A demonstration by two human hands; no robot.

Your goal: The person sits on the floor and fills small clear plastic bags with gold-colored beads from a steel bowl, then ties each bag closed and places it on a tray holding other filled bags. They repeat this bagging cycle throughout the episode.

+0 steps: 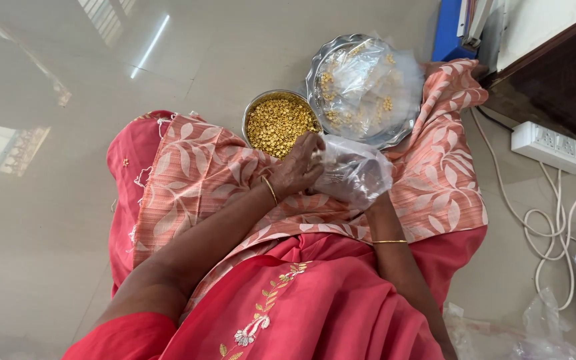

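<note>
Left hand (299,168) fingers pinched at mouth of small clear plastic bag (355,175); right hand inside bag, grip hidden. Bag over lap, beside round steel bowl of golden beads (278,122).

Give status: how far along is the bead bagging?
Done: filled clear packets piled on the steel plate. In hand: right hand holds a clear bag, left hand at its mouth. Left: the bowl looks nearly full of gold beads.

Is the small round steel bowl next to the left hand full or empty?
Full: the steel bowl holds small golden beads almost up to its rim, just beyond the left hand.
</note>
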